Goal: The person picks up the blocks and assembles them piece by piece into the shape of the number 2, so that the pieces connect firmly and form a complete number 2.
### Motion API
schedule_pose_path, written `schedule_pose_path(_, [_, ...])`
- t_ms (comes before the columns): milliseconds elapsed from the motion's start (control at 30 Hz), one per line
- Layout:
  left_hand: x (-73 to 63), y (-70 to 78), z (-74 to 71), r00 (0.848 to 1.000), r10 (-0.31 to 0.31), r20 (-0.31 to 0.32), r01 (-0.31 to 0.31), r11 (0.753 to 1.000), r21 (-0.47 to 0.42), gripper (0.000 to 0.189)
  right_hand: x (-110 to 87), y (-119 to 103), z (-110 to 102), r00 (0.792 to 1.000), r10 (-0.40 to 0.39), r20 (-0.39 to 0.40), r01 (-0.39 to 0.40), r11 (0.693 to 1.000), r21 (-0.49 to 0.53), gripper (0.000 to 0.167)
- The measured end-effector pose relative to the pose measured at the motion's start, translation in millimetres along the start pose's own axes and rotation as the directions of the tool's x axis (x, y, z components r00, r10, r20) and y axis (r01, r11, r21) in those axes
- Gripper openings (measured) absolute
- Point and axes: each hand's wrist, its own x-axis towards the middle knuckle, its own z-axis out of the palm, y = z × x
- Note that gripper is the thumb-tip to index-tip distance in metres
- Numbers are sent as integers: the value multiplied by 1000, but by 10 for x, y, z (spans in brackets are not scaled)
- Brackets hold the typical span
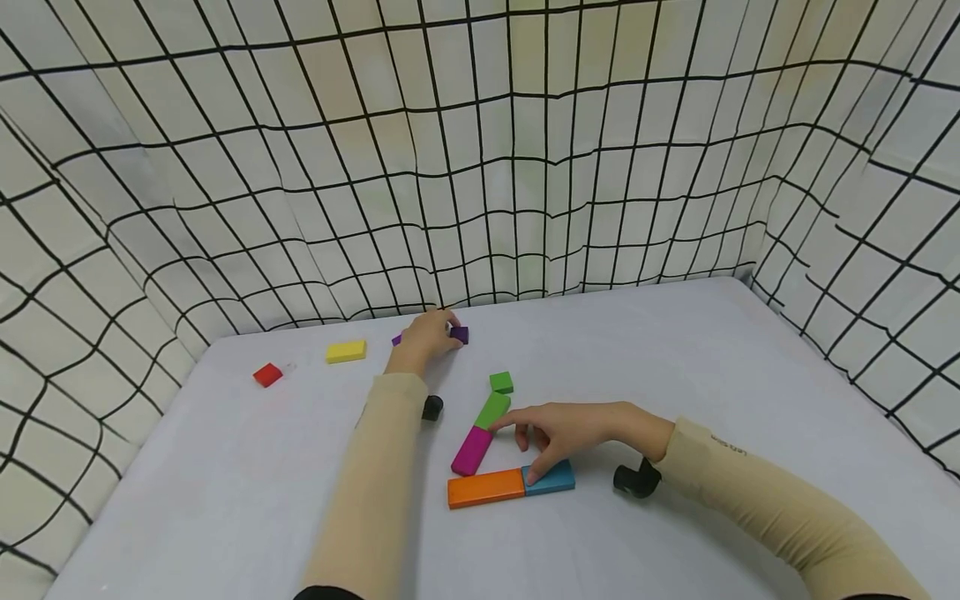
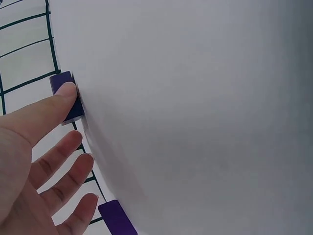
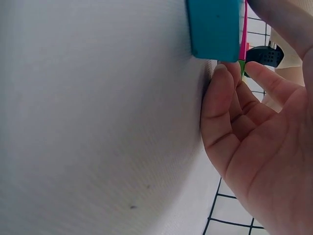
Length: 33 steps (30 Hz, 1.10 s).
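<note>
At the far edge my left hand [image 1: 427, 335] pinches a dark purple block [image 1: 460, 335] between thumb and index finger. In the left wrist view the thumb lies on that block [image 2: 66, 98], the index finger is hidden, and the other fingers are spread. Another purple block [image 2: 117, 218] lies beside them. My right hand [image 1: 581, 429] rests over the pieces at the middle, its thumb on a blue block [image 1: 555, 479] and its index fingertip at a green block [image 1: 492, 410]. A magenta block [image 1: 472, 451] adjoins the green one; an orange block [image 1: 486, 488] abuts the blue.
A small green block [image 1: 501, 382] sits just past the longer green one. Yellow [image 1: 346, 352] and red [image 1: 267, 375] blocks lie at the back left of the white table [image 1: 675, 358]. Black-lined white netting [image 1: 480, 167] rises behind and along both sides.
</note>
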Motion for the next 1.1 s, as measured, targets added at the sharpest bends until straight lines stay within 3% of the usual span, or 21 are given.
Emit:
schedule_pose_path(267, [-72,-34,-74,999,42,-3,-43,999,-25,40,8,-14,3,1000,2,2,-2,1000,-1,72])
schedule_pose_path(633, [-147,-97,-97,998,55,-6,-55,998,-16,38,6,-5,9,1000,3,2,-3,1000,-3,72])
schedule_pose_path(1100, [-243,-15,-121,990,140,1,-140,990,-22,37,4,2,12,1000,5,1,-5,1000,1,72])
